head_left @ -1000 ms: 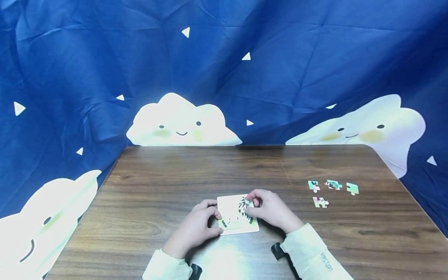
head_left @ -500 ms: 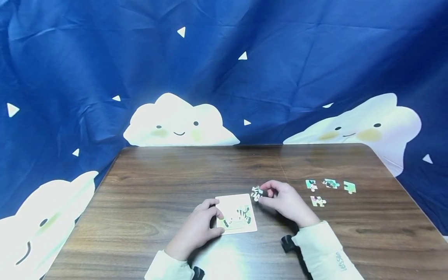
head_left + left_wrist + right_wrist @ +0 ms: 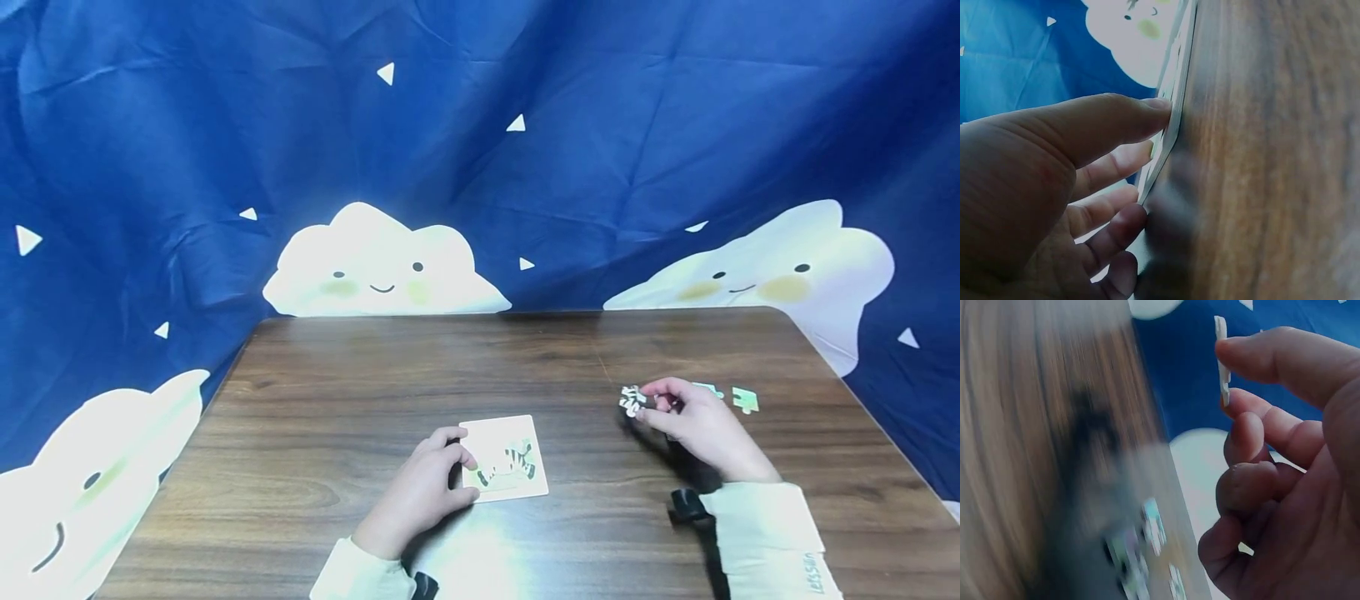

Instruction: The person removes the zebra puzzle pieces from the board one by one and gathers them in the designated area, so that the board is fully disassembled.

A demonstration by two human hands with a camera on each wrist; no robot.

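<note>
A white puzzle board [image 3: 504,442] with a part-built zebra picture lies near the front middle of the dark wooden table [image 3: 465,367]. My left hand [image 3: 456,472] grips the board's left edge; in the left wrist view the thumb [image 3: 1110,122] presses on the thin board [image 3: 1177,94] while the other fingers curl beside it. My right hand [image 3: 651,406] is raised off to the right and pinches a black-and-white striped puzzle piece [image 3: 632,401]. In the right wrist view that piece [image 3: 1221,350] shows edge-on between thumb and finger.
Loose greenish puzzle pieces [image 3: 745,400] lie just behind the right hand; others are hidden by it, and they appear blurred below the hand [image 3: 1152,529]. A blue cloth with white clouds [image 3: 382,262] hangs behind the table. The table's right edge [image 3: 885,425] is near.
My right hand lifted the striped piece off the board and carried it right, toward the loose pieces. The left hand stayed on the board.
</note>
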